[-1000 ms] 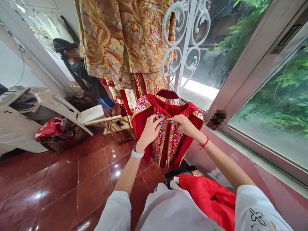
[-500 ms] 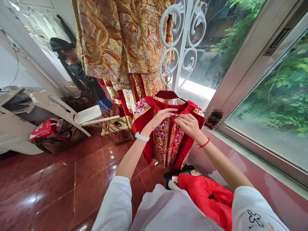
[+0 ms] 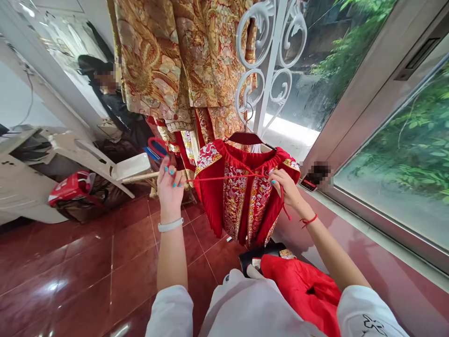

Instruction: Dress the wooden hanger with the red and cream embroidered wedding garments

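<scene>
Both hands grasp the red cord (image 3: pixel 224 178): left hand (image 3: pixel 170 187) pinching its end, right hand (image 3: pixel 286 187) at the red skirt (image 3: pixel 245 196) waist; pull evenly, I think.

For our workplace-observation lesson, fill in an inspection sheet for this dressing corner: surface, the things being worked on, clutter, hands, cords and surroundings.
Surface: glossy red floor tiles, with reflections.
Job's things: red embroidered skirt on a dark hanger; red drawstring stretched taut across its waist.
Clutter: red bag by a white folded chair; red cloth in front of the person.
Hands: left hand pulls the drawstring out sideways; right hand pinches it at the waistband.
Cables: thin wire on the left wall.
Surroundings: gold embroidered robe on a white scrolled rack; window with greenery; another person behind.
</scene>
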{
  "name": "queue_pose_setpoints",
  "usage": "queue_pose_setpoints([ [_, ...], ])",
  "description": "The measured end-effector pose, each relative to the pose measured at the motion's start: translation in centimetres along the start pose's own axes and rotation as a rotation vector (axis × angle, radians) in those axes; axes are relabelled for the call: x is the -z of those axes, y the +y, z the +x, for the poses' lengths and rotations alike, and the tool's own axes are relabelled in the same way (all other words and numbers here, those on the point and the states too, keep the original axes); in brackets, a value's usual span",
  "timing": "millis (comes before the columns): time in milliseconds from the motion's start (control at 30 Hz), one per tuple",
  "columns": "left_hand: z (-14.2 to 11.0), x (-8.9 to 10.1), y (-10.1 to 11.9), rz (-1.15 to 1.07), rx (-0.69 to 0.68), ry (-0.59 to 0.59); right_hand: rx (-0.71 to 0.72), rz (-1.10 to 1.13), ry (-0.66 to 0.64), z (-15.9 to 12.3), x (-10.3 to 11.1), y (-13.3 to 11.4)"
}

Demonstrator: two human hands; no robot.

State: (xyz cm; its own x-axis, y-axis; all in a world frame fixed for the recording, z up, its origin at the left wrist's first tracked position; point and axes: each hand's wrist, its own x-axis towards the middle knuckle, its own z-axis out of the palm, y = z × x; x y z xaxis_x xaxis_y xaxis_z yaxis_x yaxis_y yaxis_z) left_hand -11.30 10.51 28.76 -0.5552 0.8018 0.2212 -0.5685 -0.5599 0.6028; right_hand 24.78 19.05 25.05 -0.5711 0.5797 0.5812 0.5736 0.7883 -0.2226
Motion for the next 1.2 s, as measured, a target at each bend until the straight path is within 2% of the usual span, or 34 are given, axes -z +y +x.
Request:
queue_pose_setpoints([
  [67,0.9,1.2,0.4,0.045,0.008,0.102,-0.081,-0.081,-0.084,0.4,0.3,1.4],
  [133,1.9,1.9,1.9,0.050,-0.076,0.151,-0.140,-0.191,-0.057,1.0,1.1,2.5],
  [233,3.5,2.7,4.6,0.042,-0.262,0.126,-0.103,-0.245,0.038,1.6,2.1,2.9],
  [300,4.3,3.6,5.0,0.084,-0.282,0.154,-0.056,-0.262,0.059,1.3,2.0,2.9],
  [367,4.9,4.9,3.7,0.146,-0.199,0.231,-0.063,-0.306,0.061,0.9,1.4,3.1],
  [433,5.2,6.4,1.3,0.241,-0.076,0.293,-0.102,-0.346,0.055,0.6,0.8,3.6],
  [567,5.2,8.1,-2.7,0.822,0.099,0.199,-0.082,-0.332,-0.069,0.7,1.2,4.9],
  [633,5.2,7.5,-3.4,1.077,0.034,0.170,-0.073,-0.318,-0.144,0.7,1.9,5.3],
  [700,5.4,5.8,-3.6,1.273,-0.180,0.119,-0.085,-0.285,-0.196,0.6,2.5,5.5],
  [767,6.0,3.3,-4.0,1.481,-0.390,-0.092,-0.083,-0.159,-0.271,0.5,3.1,5.7],
  [833,6.9,0.7,-4.8,1.587,-0.469,-0.368,-0.108,0.041,-0.294,0.6,3.5,6.1],
  [900,7.8,-1.3,-5.8,1.621,-0.463,-0.543,-0.205,0.155,-0.111,1.0,3.8,6.7],
  [967,8.6,-2.1,-6.8,1.623,-0.440,-0.579,-0.290,0.131,0.145,1.7,3.8,7.4],
  [1000,8.9,-2.2,-7.1,1.609,-0.422,-0.571,-0.301,0.112,0.217,2.2,3.5,7.8],
  [1100,9.6,-1.8,-7.3,1.540,-0.340,-0.570,-0.285,0.170,0.235,3.8,2.3,8.6],
  [1200,10.5,-1.4,-6.5,1.431,-0.173,-0.644,-0.359,0.253,0.349,5.4,0.8,9.1],
])
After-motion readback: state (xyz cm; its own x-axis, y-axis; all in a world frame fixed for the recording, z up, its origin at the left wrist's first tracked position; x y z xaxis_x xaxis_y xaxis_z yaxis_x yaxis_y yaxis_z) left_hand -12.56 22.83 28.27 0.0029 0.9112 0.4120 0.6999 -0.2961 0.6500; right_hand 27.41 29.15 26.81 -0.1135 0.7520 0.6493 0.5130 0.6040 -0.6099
